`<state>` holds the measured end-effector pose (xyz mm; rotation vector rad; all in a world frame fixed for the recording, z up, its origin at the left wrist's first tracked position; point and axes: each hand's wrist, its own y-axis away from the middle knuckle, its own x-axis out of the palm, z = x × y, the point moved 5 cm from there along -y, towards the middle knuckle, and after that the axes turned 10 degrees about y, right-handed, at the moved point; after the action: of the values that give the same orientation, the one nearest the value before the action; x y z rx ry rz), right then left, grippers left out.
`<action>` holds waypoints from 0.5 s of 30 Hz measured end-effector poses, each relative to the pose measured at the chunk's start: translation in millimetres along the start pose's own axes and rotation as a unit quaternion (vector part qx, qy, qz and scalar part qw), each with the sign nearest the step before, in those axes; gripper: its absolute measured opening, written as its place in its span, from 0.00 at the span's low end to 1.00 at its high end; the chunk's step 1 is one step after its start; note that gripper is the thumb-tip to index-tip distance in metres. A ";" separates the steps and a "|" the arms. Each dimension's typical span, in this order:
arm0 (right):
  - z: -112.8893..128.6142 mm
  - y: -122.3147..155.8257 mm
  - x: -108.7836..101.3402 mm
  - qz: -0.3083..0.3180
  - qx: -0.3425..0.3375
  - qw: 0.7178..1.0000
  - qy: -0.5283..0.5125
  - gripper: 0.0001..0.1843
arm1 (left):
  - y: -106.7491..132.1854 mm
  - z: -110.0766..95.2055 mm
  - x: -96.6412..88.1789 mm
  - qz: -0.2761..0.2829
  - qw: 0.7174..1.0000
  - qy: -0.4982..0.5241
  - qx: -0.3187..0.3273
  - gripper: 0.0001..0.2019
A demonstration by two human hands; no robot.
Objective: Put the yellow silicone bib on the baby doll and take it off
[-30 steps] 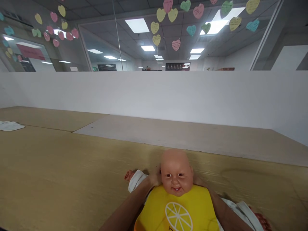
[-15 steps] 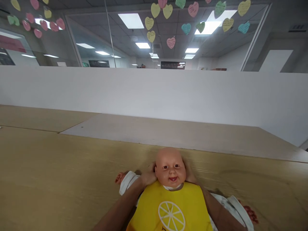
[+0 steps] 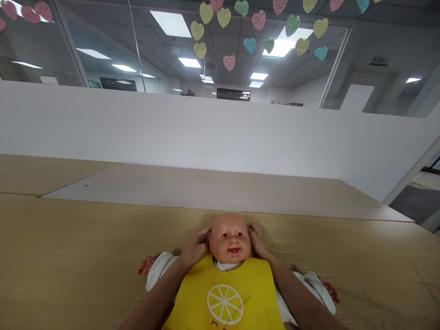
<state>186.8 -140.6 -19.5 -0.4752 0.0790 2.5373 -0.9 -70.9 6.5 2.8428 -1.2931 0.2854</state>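
We have a baby doll [image 3: 230,239] lying on its back on the pale wooden counter [image 3: 68,256], its head toward the white partition [image 3: 206,133], in a yellow bib [image 3: 223,293] with a lemon-slice print over a white garment [image 3: 160,268]. Our left hand [image 3: 196,249] and right hand [image 3: 258,241] cup the two sides of its head, the fingers [image 3: 205,236] lying together against it. Colored paper hearts [image 3: 223,27] hang high beyond the partition
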 end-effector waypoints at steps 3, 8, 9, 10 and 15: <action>-1.1 0.5 -3.1 -0.006 0.009 1.000 0.024 0.14 | 0.8 -3.0 2.3 0.001 1.000 -0.005 0.007 0.27; -4.2 -1.2 -5.7 -0.084 -0.046 0.990 0.102 0.18 | 1.2 -1.1 1.6 -0.002 1.000 -0.027 0.012 0.26; -5.0 -1.4 -5.9 -0.094 -0.050 0.987 0.118 0.18 | 1.2 -0.1 0.8 -0.005 0.999 -0.035 0.013 0.26; -5.4 -1.5 -6.2 -0.100 -0.052 0.984 0.134 0.18 | 1.3 1.0 -0.2 -0.009 0.999 -0.043 0.013 0.26; -4.7 -0.3 -7.8 -0.094 -0.031 0.973 0.207 0.15 | 1.2 3.3 -3.2 -0.027 0.996 -0.086 0.018 0.26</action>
<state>194.6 -145.0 -21.1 -0.9844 0.1043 2.2258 -3.4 -69.5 2.6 2.9849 -1.2462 0.0636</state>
